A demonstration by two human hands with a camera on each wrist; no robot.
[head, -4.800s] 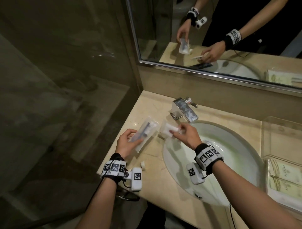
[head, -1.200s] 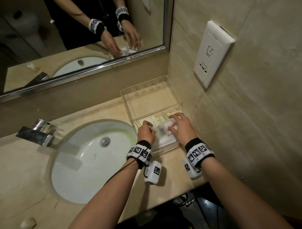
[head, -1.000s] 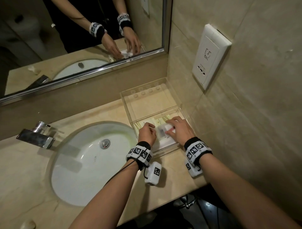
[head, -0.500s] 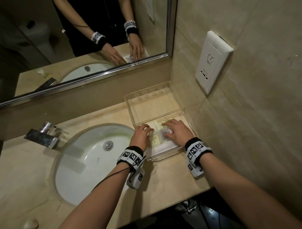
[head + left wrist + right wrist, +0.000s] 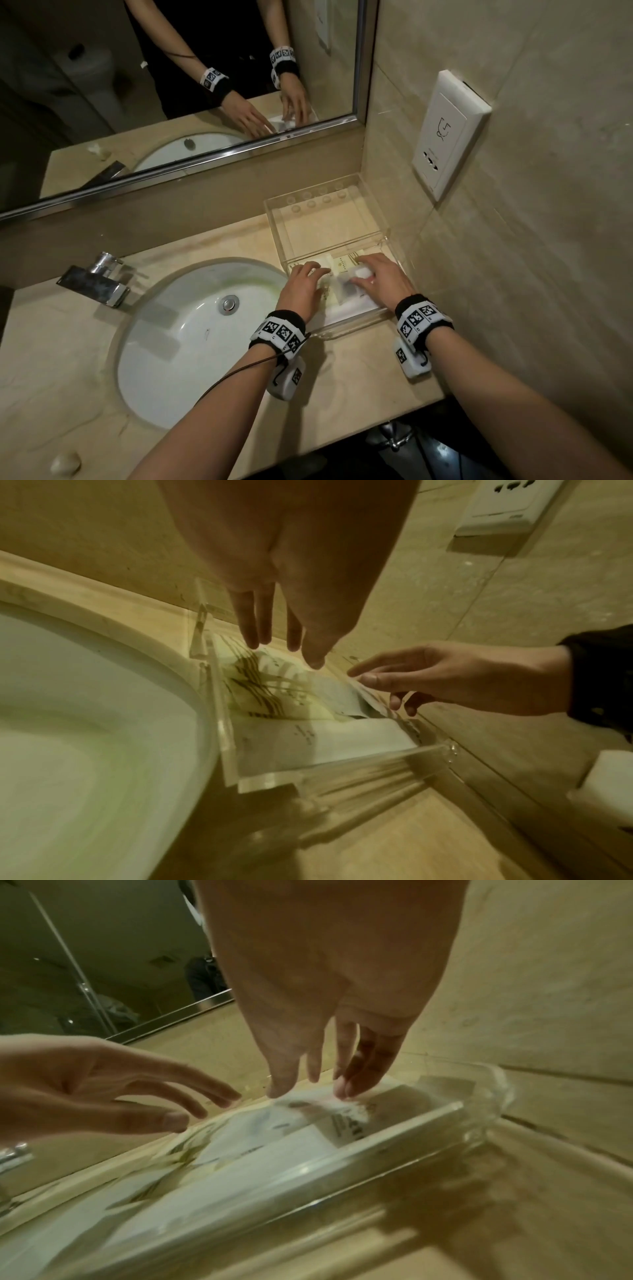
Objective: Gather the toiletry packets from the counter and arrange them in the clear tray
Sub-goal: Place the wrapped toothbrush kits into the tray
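Both my hands are in the tray (image 5: 373, 320) at the counter's (image 5: 359, 373) right rear corner. Left hand (image 5: 301, 287) and right hand (image 5: 383, 281): grip wide, fingers straight, fingertips pressing the packets (image 5: 346, 289) flat in the near compartment.

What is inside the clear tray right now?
The tray holds overlapping flat packets in its near compartment; the far compartment looks bare. The left hand and right hand cover part of the pile, so no count is possible.
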